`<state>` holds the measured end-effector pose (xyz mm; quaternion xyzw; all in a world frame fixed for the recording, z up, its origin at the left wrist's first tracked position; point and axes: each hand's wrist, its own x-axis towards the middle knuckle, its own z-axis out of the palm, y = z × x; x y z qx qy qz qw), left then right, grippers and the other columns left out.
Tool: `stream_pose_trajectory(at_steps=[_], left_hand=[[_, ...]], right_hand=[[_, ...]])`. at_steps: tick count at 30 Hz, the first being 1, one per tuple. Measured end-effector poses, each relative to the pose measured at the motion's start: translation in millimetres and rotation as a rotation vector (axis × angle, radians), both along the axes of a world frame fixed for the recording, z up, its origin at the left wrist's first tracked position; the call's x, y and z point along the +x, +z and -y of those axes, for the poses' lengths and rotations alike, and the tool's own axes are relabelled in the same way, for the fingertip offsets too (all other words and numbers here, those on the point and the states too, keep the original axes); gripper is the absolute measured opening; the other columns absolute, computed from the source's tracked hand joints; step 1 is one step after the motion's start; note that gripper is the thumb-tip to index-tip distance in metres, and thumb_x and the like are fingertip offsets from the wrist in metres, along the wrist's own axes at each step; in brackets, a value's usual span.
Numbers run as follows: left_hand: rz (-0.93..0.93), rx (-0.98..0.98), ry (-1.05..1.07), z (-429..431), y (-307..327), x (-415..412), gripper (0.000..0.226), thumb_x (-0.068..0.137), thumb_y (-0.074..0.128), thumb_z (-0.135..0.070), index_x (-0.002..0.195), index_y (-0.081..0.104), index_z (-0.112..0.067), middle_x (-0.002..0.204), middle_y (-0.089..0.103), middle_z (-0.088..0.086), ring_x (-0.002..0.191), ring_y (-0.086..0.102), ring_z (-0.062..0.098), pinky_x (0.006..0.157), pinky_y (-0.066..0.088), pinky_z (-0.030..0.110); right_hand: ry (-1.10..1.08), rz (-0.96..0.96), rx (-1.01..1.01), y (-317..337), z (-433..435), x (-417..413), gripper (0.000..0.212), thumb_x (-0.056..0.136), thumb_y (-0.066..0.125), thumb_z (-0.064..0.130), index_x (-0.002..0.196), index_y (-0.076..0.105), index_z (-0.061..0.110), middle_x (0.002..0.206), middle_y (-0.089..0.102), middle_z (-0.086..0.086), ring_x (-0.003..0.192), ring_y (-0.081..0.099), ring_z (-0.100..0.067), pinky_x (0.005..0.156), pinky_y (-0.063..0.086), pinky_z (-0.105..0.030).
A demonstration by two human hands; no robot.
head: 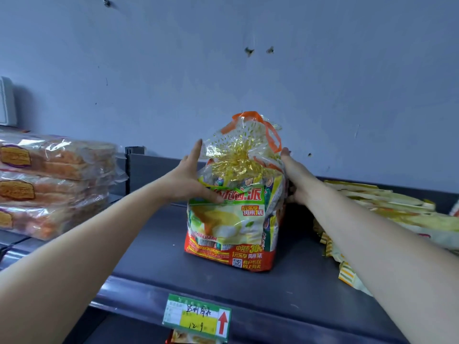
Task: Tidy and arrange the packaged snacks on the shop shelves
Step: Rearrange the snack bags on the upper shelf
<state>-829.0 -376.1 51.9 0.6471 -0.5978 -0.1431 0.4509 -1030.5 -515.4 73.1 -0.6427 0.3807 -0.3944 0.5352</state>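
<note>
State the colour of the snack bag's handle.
Orange handle on the snack bag; head view.

Left grip [188, 181] flat-fingered, right grip [296, 180] perhaps curled

1 wide-angle view, worn on the head, faces forward and slightly down, near enough that the left hand [188, 181] and right hand [298, 181] sit mid-frame; the shelf [154, 244] lies below them, the wall [223, 70] beyond
</note>
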Motion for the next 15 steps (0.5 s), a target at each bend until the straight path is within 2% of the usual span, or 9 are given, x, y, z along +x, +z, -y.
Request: stream_pose_trajectory(at_steps=[3,4,7,9,10,12,13,15], left_hand=[[-0.113,0.021,-0.051,1.8,-7.3,1.7,0.145,0.045,0.096,-0.027,0.154,0.0,-0.031,0.156,0.027,-0.007,0.136,0.033,0.009,0.11,0.036,0.035],[-0.11,0.013,-0.047,2.8,-9.0,0.9,0.144,0.043,0.095,-0.031,0.154,0.005,-0.029,0.156,0.027,-0.007,0.138,0.033,0.011,0.112,0.035,0.037],[-0.142,-0.016,-0.02,4.2,-10.3,3.8,0.13,0.053,0.094,-0.025,0.154,0.011,-0.026,0.155,0.027,-0.009,0.137,0.034,0.01,0.112,0.034,0.036],[-0.168,0.008,-0.061,2.0,-11.9,8.2,0.138,0.045,0.095,-0.03,0.154,0.011,-0.03,0.155,0.027,-0.011,0.135,0.037,0.01,0.111,0.037,0.038],[-0.179,0.026,-0.092,0.9,-12.4,10.6,0.141,0.041,0.094,-0.032,0.154,0.009,-0.031,0.155,0.026,-0.014,0.134,0.038,0.01,0.11,0.038,0.037],[-0.206,0.062,-0.151,0.2,-13.2,13.6,0.136,0.051,0.093,-0.019,0.154,0.006,-0.031,0.149,0.025,-0.021,0.129,0.04,0.006,0.106,0.04,0.032],[-0.224,0.077,-0.169,0.6,-13.4,15.3,0.131,0.057,0.091,-0.012,0.154,0.005,-0.031,0.144,0.025,-0.024,0.126,0.041,0.006,0.103,0.041,0.029],[-0.246,0.089,-0.188,1.7,-12.4,16.8,0.13,0.055,0.092,-0.017,0.153,0.009,-0.034,0.145,0.026,-0.026,0.127,0.044,0.007,0.103,0.042,0.031]], right_hand=[[0.113,0.104,-0.018,-3.7,-3.2,11.7,0.061,0.099,0.016,0.06,0.096,0.066,0.025,0.072,0.074,-0.002,0.073,0.069,-0.017,0.071,0.052,-0.032],[0.133,0.128,-0.014,-3.8,-2.6,15.8,0.062,0.099,0.015,0.06,0.095,0.066,0.026,0.076,0.075,-0.002,0.075,0.071,-0.018,0.076,0.053,-0.033],[0.146,0.148,-0.014,-5.9,-0.4,21.6,0.064,0.098,0.015,0.063,0.095,0.067,0.025,0.091,0.075,-0.004,0.086,0.071,-0.021,0.084,0.053,-0.036],[0.202,0.15,-0.037,-7.5,0.6,20.1,0.063,0.098,0.014,0.062,0.095,0.067,0.027,0.094,0.075,-0.002,0.087,0.072,-0.02,0.086,0.052,-0.037],[0.222,0.158,-0.05,-7.2,0.0,18.3,0.06,0.098,0.015,0.06,0.093,0.066,0.029,0.087,0.075,0.002,0.083,0.072,-0.017,0.085,0.052,-0.037],[0.242,0.192,-0.083,-4.4,-5.3,12.9,0.046,0.099,0.018,0.057,0.091,0.056,0.032,0.068,0.072,0.012,0.071,0.069,-0.011,0.074,0.052,-0.03],[0.262,0.209,-0.095,-2.8,-8.7,9.4,0.043,0.097,0.022,0.058,0.095,0.055,0.032,0.067,0.071,0.014,0.07,0.069,-0.01,0.068,0.054,-0.028],[0.329,0.206,-0.119,-1.0,-12.1,5.6,0.05,0.092,0.027,0.063,0.113,0.058,0.03,0.081,0.075,0.01,0.08,0.073,-0.011,0.067,0.057,-0.027]])
